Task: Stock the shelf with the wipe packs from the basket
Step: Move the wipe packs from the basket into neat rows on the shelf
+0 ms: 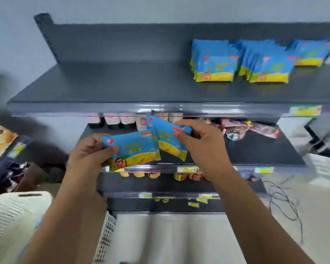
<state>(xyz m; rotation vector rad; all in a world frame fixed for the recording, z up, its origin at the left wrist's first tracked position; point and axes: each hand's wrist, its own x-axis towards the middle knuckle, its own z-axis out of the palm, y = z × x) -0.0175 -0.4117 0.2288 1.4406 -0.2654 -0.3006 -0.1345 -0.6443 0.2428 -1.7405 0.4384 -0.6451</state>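
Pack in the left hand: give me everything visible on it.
The wipe pack is a flat glossy pouch, plastic film by its look: blue above, yellow below, a cartoon figure lower left, a red heart upper left, a small red label upper right. The left hand grips its left edge, thumb across the front. It is held tilted before the middle shelf, its right edge overlapping the second pack held by the right hand.

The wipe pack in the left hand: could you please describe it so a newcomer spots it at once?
Before the grey shelf unit, two hands each hold a blue and yellow pack. Yours is the wipe pack in the left hand, on the side of the white basket. It overlaps the other pack and shows a cartoon face.
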